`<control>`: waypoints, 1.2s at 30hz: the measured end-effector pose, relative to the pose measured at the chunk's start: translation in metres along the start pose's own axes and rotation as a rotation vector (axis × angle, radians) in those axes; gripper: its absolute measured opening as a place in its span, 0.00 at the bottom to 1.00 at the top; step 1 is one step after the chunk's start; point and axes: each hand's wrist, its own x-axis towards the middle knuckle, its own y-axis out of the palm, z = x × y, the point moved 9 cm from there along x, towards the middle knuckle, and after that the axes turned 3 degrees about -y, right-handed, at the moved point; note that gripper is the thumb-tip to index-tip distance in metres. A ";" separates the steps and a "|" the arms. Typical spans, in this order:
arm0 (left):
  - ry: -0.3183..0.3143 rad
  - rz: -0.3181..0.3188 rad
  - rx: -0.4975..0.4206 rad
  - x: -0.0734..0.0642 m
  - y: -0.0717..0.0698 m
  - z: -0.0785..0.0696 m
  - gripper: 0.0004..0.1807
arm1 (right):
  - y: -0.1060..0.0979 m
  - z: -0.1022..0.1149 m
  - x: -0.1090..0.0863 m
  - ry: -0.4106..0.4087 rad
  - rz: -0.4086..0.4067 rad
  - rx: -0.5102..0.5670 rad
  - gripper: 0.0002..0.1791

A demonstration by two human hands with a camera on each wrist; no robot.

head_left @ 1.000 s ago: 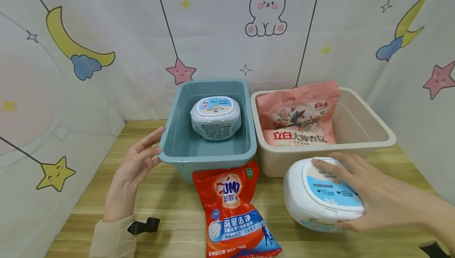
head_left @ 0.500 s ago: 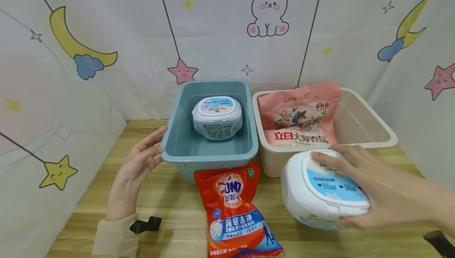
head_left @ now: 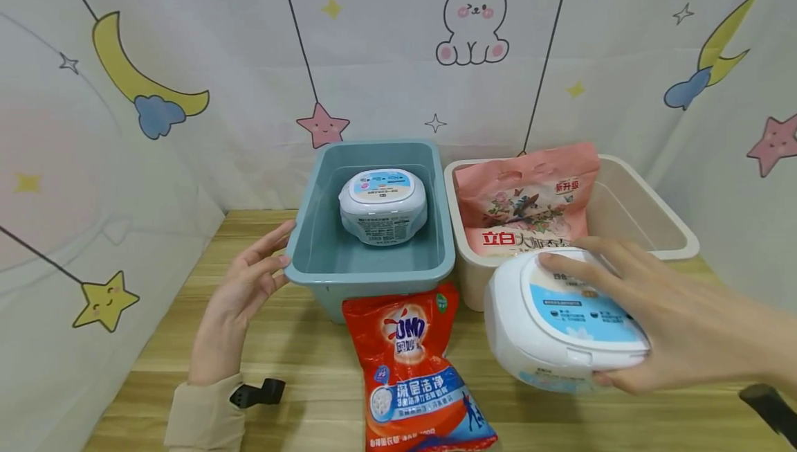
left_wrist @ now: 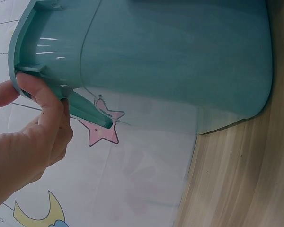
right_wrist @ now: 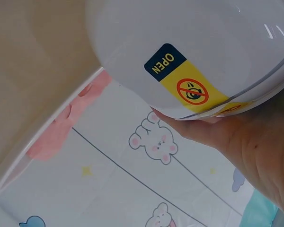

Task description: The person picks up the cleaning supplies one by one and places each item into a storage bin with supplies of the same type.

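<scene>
My right hand point(head_left: 660, 320) grips a white plastic tub with a blue-and-cream lid label point(head_left: 566, 327), held tilted in front of the beige bin point(head_left: 623, 199). In the right wrist view the tub point(right_wrist: 189, 42) shows a yellow "OPEN" sticker. At the blue-green bin point(head_left: 367, 277), my left hand point(head_left: 245, 279) holds the left rim; the left wrist view shows the thumb and curled fingers point(left_wrist: 40, 101) on that rim. A similar white tub point(head_left: 382, 210) sits inside the blue-green bin. Standing in the beige bin is a pink detergent bag point(head_left: 529, 196).
A red OMO detergent bag point(head_left: 411, 369) lies on the wooden table point(head_left: 299, 369), in front of the blue-green bin and left of the held tub. Behind the bins hangs a white cartoon-print curtain point(head_left: 386, 43).
My right hand has raised the tub a little and brought it slightly left, nearer the beige bin's front. The left hand stays on the rim. The head view has shifted slightly.
</scene>
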 end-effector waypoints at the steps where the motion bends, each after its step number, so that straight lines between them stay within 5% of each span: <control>1: 0.000 0.001 0.000 0.000 0.000 0.000 0.31 | -0.002 0.000 0.001 -0.004 -0.006 -0.001 0.60; 36: -0.002 0.006 0.006 0.000 0.000 0.001 0.32 | -0.036 0.018 0.044 -0.078 -0.020 0.031 0.60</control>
